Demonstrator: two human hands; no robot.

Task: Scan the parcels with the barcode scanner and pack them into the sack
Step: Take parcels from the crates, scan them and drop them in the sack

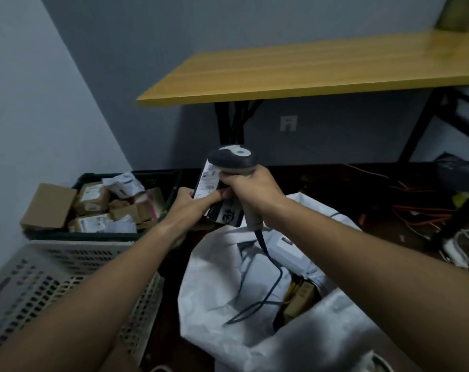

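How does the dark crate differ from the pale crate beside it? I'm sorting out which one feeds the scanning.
The dark crate sits farther back by the wall and holds a heap of cardboard and bagged parcels; the pale crate lies nearer, and no parcels show on it. The dark crate shows its open top; the pale crate shows a perforated face, so it looks overturned. Both stand left of the white sack.

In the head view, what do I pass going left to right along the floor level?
Loose cardboard box → dark crate of parcels → left hand holding a parcel → right hand gripping the barcode scanner → orange cables.
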